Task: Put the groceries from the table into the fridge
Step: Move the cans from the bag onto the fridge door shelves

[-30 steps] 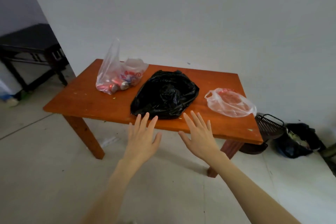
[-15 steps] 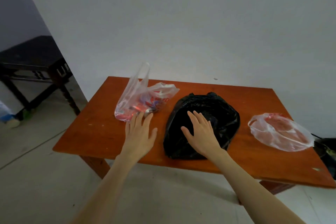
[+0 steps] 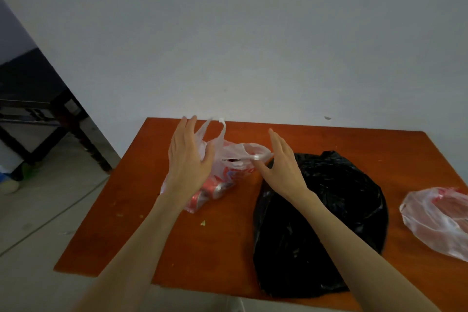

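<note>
A clear plastic bag (image 3: pixel 229 159) with red cans inside lies on the orange wooden table (image 3: pixel 215 243), left of centre. My left hand (image 3: pixel 188 159) hovers with straight fingers at the bag's left side, by its raised handles. On the bag's right side my right hand (image 3: pixel 281 166) is held out with fingers extended and holds nothing. A full black plastic bag (image 3: pixel 336 220) lies under my right forearm. A second clear bag (image 3: pixel 438 220) with something red inside lies at the table's right edge. No fridge is in view.
A plain white wall stands right behind the table. To the left, a dark wooden piece of furniture (image 3: pixel 43 114) stands on the grey floor (image 3: pixel 38 223), with small objects beside it. A few crumbs dot the tabletop.
The camera has come closer to the table. Both hands moved forward from the near edge and the black bag to either side of the bag of cans.
</note>
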A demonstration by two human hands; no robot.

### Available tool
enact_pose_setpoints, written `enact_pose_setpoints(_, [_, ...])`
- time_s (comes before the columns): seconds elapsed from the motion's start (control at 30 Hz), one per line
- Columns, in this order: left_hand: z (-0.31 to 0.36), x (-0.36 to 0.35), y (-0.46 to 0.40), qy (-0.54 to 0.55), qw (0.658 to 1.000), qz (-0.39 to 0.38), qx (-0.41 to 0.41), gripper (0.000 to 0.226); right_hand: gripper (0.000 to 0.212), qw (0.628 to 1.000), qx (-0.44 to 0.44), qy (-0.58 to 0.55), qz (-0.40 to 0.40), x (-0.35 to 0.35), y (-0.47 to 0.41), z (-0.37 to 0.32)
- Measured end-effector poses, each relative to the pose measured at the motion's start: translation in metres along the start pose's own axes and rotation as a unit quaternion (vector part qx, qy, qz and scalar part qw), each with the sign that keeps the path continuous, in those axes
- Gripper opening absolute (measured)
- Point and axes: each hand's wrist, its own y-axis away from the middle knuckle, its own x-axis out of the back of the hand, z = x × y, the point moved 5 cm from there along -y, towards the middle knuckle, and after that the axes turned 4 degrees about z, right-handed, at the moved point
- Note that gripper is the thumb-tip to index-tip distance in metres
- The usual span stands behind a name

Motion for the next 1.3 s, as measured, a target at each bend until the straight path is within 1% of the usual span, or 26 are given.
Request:
enact_pose_setpoints(0.07, [0.0, -0.011, -0.027, -0.015, 0.999, -0.043, -0.018, 0.073, 0.068, 1.0, 0.007, 0.01, -0.018, -0.008, -0.025, 0.0])
enact_pose_setpoints(0.13, [-0.001, -0.031, -0.046, -0.048, 0.99, -0.126, -0.046, 0.076, 0.054, 0.999, -0.026, -0.024, -0.017, -0.009, -0.048, 0.002])
enact_pose_setpoints(0.2, [-0.007, -0.051, -0.05, -0.01, 0.974, -0.224, -0.038, 0.073, 0.043, 0.992, -0.091, -0.09, -0.009, -0.007, -0.065, 0.003])
enact_pose_setpoints(0.27, [-0.01, -0.065, -0.046, 0.082, 0.957, -0.279, -0.017, 0.06, 0.044, 0.976, -0.172, -0.133, -0.021, -0.007, -0.078, 0.01])
enact_pose_setpoints(0.3, [-0.011, -0.071, -0.046, 0.111, 0.95, -0.29, -0.016, 0.052, 0.045, 0.959, -0.224, -0.173, -0.023, -0.008, -0.084, 0.016])
enact_pose_setpoints(0.33, [-0.014, -0.079, -0.048, 0.119, 0.944, -0.306, -0.02, 0.051, 0.047, 0.933, -0.278, -0.228, -0.025, -0.011, -0.089, 0.022])
enact_pose_setpoints(0.4, [-0.017, -0.092, -0.05, 0.083, 0.933, -0.35, -0.031, 0.062, 0.046, 0.875, -0.356, -0.328, -0.031, -0.014, -0.095, 0.03])
enact_pose_setpoints(0.47, [-0.021, -0.102, -0.056, 0.005, 0.925, -0.371, -0.078, 0.078, 0.037, 0.837, -0.376, -0.397, -0.035, -0.017, -0.1, 0.03])
enact_pose_setpoints(0.53, [-0.026, -0.111, -0.062, -0.066, 0.916, -0.374, -0.13, 0.086, 0.029, 0.814, -0.378, -0.441, -0.034, -0.018, -0.102, 0.031])
enact_pose_setpoints(0.6, [-0.031, -0.117, -0.071, -0.117, 0.907, -0.369, -0.167, 0.082, 0.025, 0.804, -0.366, -0.468, -0.04, -0.019, -0.1, 0.03])
enact_pose_setpoints(0.67, [-0.032, -0.118, -0.08, -0.135, 0.904, -0.36, -0.189, 0.067, 0.02, 0.807, -0.352, -0.472, -0.031, -0.022, -0.096, 0.032])
enact_pose_setpoints(0.7, [-0.031, -0.118, -0.084, -0.121, 0.909, -0.348, -0.197, 0.057, 0.02, 0.812, -0.353, -0.465, -0.021, -0.023, -0.092, 0.032])
enact_pose_setpoints(0.77, [-0.027, -0.115, -0.094, -0.089, 0.914, -0.336, -0.209, 0.037, 0.024, 0.83, -0.359, -0.427, -0.005, -0.027, -0.08, 0.028])
enact_pose_setpoints(0.8, [-0.025, -0.113, -0.098, -0.08, 0.917, -0.329, -0.212, 0.03, 0.03, 0.843, -0.367, -0.394, -0.004, -0.031, -0.073, 0.026])
enact_pose_setpoints(0.83, [-0.025, -0.112, -0.102, -0.076, 0.92, -0.325, -0.207, 0.029, 0.037, 0.852, -0.377, -0.363, -0.009, -0.035, -0.065, 0.024])
enact_pose_setpoints(0.9, [-0.025, -0.112, -0.107, -0.072, 0.924, -0.313, -0.21, 0.036, 0.044, 0.855, -0.404, -0.325, -0.021, -0.043, -0.051, 0.019])
enact_pose_setpoints(0.93, [-0.024, -0.111, -0.11, -0.074, 0.923, -0.304, -0.222, 0.034, 0.053, 0.855, -0.412, -0.313, -0.021, -0.045, -0.046, 0.014])
enact_pose_setpoints(1.0, [-0.023, -0.11, -0.114, -0.075, 0.92, -0.297, -0.243, 0.029, 0.076, 0.85, -0.43, -0.305, 0.013, -0.049, -0.036, 0.007])
enact_pose_setpoints(1.03, [-0.024, -0.11, -0.116, -0.07, 0.919, -0.299, -0.247, 0.03, 0.077, 0.841, -0.44, -0.312, 0.047, -0.05, -0.031, 0.005])
enact_pose_setpoints(1.1, [-0.028, -0.109, -0.12, -0.057, 0.915, -0.318, -0.239, 0.038, 0.075, 0.824, -0.449, -0.327, 0.11, -0.053, -0.021, 0.001])
enact_pose_setpoints(1.13, [-0.03, -0.108, -0.122, -0.051, 0.912, -0.331, -0.235, 0.043, 0.074, 0.826, -0.433, -0.339, 0.119, -0.055, -0.018, -0.006])
enact_pose_setpoints(1.17, [-0.033, -0.108, -0.122, -0.046, 0.908, -0.342, -0.236, 0.046, 0.069, 0.838, -0.401, -0.356, 0.105, -0.057, -0.019, -0.017])
enact_pose_setpoints(1.2, [-0.034, -0.108, -0.122, -0.043, 0.904, -0.353, -0.239, 0.049, 0.058, 0.858, -0.353, -0.363, 0.082, -0.058, -0.023, -0.033])
enact_pose_setpoints(1.23, [-0.035, -0.109, -0.122, -0.041, 0.897, -0.368, -0.24, 0.051, 0.046, 0.887, -0.303, -0.343, 0.056, -0.061, -0.028, -0.047])
enact_pose_setpoints(1.27, [-0.034, -0.108, -0.121, -0.038, 0.891, -0.387, -0.233, 0.052, 0.039, 0.912, -0.268, -0.307, 0.047, -0.063, -0.033, -0.057])
enact_pose_setpoints(1.3, [-0.035, -0.107, -0.123, -0.028, 0.886, -0.407, -0.218, 0.054, 0.037, 0.928, -0.245, -0.272, 0.061, -0.067, -0.038, -0.058])
